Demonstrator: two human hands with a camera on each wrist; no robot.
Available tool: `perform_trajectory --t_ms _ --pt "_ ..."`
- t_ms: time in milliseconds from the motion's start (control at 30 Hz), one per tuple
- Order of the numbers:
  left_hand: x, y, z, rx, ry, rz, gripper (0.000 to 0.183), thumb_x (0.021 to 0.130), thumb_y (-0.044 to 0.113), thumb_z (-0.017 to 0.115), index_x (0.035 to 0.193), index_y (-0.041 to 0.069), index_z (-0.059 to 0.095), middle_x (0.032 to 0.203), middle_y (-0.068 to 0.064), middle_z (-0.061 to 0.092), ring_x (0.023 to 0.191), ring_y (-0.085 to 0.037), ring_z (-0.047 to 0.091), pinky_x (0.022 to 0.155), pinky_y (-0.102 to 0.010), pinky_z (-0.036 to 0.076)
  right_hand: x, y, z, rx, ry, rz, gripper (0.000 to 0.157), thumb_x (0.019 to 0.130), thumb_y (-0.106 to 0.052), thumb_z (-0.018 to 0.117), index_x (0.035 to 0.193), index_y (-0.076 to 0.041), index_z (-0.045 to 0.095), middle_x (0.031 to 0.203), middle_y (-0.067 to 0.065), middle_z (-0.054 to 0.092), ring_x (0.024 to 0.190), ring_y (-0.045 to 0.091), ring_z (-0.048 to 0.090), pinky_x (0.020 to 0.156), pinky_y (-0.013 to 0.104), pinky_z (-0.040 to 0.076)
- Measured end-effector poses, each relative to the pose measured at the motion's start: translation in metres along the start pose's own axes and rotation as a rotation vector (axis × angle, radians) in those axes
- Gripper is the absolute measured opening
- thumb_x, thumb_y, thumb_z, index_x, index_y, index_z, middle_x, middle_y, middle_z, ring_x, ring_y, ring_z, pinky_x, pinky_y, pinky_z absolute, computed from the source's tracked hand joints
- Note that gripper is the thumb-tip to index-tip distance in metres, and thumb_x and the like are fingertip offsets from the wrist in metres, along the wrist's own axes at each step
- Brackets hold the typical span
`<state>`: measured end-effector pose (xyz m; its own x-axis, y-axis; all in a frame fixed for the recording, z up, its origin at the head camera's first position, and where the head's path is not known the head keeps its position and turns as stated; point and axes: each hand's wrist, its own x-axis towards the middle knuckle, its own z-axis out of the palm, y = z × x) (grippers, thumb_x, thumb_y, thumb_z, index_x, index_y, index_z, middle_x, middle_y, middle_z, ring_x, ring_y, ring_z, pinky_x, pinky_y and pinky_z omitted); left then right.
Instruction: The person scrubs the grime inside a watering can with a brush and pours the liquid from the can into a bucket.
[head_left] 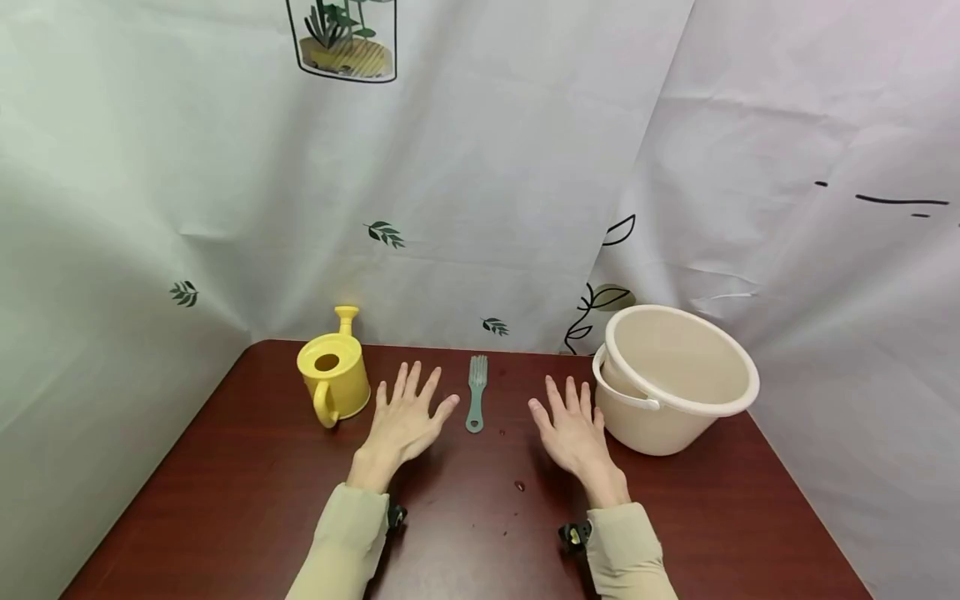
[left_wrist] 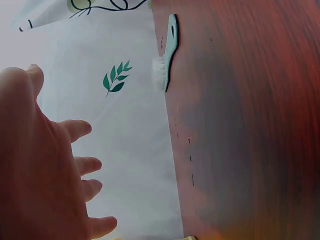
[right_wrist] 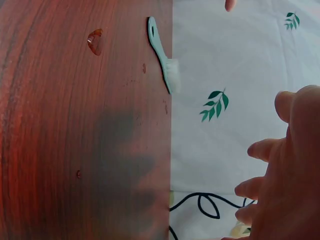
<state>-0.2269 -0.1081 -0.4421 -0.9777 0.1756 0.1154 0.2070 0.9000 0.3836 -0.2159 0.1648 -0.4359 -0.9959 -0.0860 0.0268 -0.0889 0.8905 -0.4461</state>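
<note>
At the far left of the table (head_left: 247, 500), a yellow watering can (head_left: 341, 387) stands upright, its spout toward the far side. Just right of it, your left hand (head_left: 402, 425) hovers, fingers straight and spread. The green brush (head_left: 476, 404) lies between your hands, bristles far, handle near. Your right hand (head_left: 576, 437), fingers likewise extended, hovers just left of the cream bucket (head_left: 652, 427).

Left hand (head_left: 405, 422) and right hand (head_left: 576, 435) outstretched, palms down
</note>
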Motion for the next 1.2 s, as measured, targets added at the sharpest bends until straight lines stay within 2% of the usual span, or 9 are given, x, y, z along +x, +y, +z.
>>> perform_trajectory --t_ms 233,467,567,733,867,1067,1200 --pt "0.001 0.003 0.003 -0.036 -0.013 -0.027 0.081 0.094 0.073 0.018 0.155 0.020 0.027 0.161 -0.015 0.013 0.148 -0.032 -0.003 0.110 -0.062 0.003 0.003 0.002 0.003 0.104 -0.010 0.006 0.069 0.102 -0.059 0.026 0.156 -0.017 0.021 0.160 0.020 0.009 0.146 0.038 -0.006 0.109 0.065 0.007" --pt "0.001 0.004 0.008 -0.092 -0.045 -0.041 0.080 0.094 0.073 0.016 0.155 0.022 0.026 0.161 -0.014 0.010 0.147 -0.031 -0.005 0.111 -0.062 0.002 0.006 0.005 0.007 0.250 -0.009 0.007 0.066 0.104 -0.054 0.029 0.155 -0.012 0.027 0.158 0.024 0.014 0.146 0.041 -0.001 0.108 0.066 0.010" --pt "0.000 0.002 0.010 -0.122 -0.052 -0.053 0.078 0.096 0.071 0.019 0.154 0.020 0.029 0.160 -0.016 0.014 0.147 -0.033 -0.003 0.110 -0.062 0.003 0.007 0.007 0.009 0.315 -0.018 0.006 0.066 0.103 -0.053 0.034 0.153 -0.011 0.030 0.158 0.024 0.017 0.146 0.041 0.002 0.110 0.063 0.010" --pt "-0.002 -0.001 0.015 -0.155 -0.092 -0.079 0.069 0.100 0.061 0.034 0.150 0.014 0.039 0.156 -0.020 0.025 0.147 -0.037 0.004 0.109 -0.064 0.007 0.009 0.013 0.017 0.419 -0.047 -0.015 0.059 0.102 -0.043 0.047 0.149 -0.008 0.039 0.154 0.020 0.031 0.144 0.037 0.021 0.112 0.055 0.019" --pt "-0.001 0.000 0.019 -0.196 -0.123 -0.043 0.062 0.100 0.050 0.046 0.146 0.008 0.045 0.152 -0.022 0.033 0.145 -0.041 0.013 0.108 -0.066 0.013 0.013 0.015 0.025 0.455 -0.025 -0.022 0.053 0.102 -0.036 0.051 0.145 -0.006 0.045 0.147 0.016 0.044 0.138 0.033 0.035 0.108 0.054 0.028" --pt "0.000 -0.003 0.017 -0.285 -0.163 -0.003 0.054 0.101 0.039 0.053 0.142 0.005 0.049 0.146 -0.021 0.042 0.137 -0.040 0.033 0.105 -0.061 0.027 0.017 0.008 0.031 0.478 -0.033 -0.048 0.050 0.102 -0.035 0.052 0.143 -0.007 0.048 0.143 0.015 0.047 0.136 0.034 0.038 0.106 0.054 0.031" --pt "0.001 -0.005 0.014 -0.317 -0.190 0.011 0.052 0.101 0.037 0.053 0.142 0.005 0.049 0.143 -0.019 0.046 0.134 -0.038 0.039 0.104 -0.057 0.032 0.017 0.003 0.033 0.468 -0.043 -0.058 0.048 0.102 -0.032 0.052 0.141 -0.006 0.049 0.143 0.016 0.048 0.135 0.034 0.040 0.106 0.054 0.031"
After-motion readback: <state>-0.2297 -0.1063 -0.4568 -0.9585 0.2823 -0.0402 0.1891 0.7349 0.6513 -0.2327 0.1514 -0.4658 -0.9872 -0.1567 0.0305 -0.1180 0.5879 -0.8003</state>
